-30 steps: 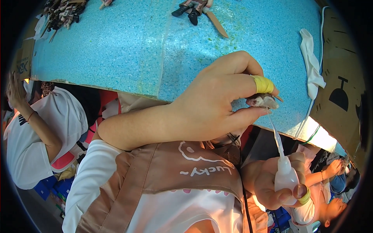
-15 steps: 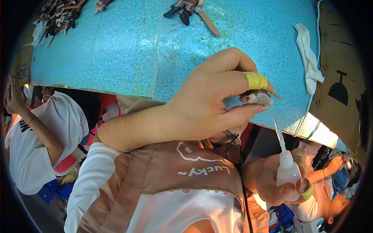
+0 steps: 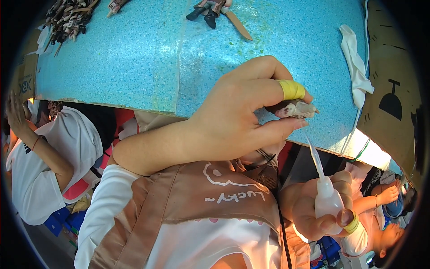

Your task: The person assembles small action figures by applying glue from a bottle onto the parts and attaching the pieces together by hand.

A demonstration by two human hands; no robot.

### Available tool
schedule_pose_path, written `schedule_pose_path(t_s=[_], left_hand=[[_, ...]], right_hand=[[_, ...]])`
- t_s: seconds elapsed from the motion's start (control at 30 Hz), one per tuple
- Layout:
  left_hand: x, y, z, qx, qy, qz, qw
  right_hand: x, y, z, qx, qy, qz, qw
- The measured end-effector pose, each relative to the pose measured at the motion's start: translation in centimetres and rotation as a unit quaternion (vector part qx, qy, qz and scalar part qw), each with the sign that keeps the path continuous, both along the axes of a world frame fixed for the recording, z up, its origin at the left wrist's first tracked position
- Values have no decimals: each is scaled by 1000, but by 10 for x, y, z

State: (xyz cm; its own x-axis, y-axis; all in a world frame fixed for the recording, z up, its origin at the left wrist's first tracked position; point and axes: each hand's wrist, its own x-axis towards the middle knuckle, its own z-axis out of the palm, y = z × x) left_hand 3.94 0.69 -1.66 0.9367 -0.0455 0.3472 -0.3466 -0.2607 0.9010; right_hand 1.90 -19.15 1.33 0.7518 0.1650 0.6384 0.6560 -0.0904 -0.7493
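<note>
My left hand point(image 3: 237, 107) pinches a small painted figurine point(image 3: 295, 109) between thumb and fingers, just over the blue speckled table point(image 3: 121, 67). Only its pale and dark brown side shows; the fingers hide the rest. Yellow tape point(image 3: 292, 89) wraps one of those fingers. Lower right, my right hand point(image 3: 304, 213) grips a white squeeze bottle point(image 3: 328, 204) with a long, thin clear nozzle point(image 3: 315, 154). The nozzle points up towards my left thumb, its tip a little below and apart from the figurine. A finger of this hand also wears yellow tape.
Another figurine with dark boots point(image 3: 210, 13) and a flat brown piece point(image 3: 238, 25) lies at the far middle. Several more are heaped at the far left point(image 3: 69, 22). A white cloth strip point(image 3: 356, 67) and cardboard point(image 3: 392, 89) line the right edge. People sit on both sides.
The bottle in my right hand has shifted slightly left, its nozzle tip with it. The figurine in my left hand has turned a little, and the thin brown tip sticking out shows less.
</note>
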Motion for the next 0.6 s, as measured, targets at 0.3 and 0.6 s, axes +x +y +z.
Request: schedule_pose_path(t_s=[0.3,0.6], left_hand=[[0,0,0,-10,2,3,1000],[0,1,6,-35,25,-17,999]], right_hand=[[0,1,-7,39,1,-37,999],[19,-7,-5,213,203,-61,954]])
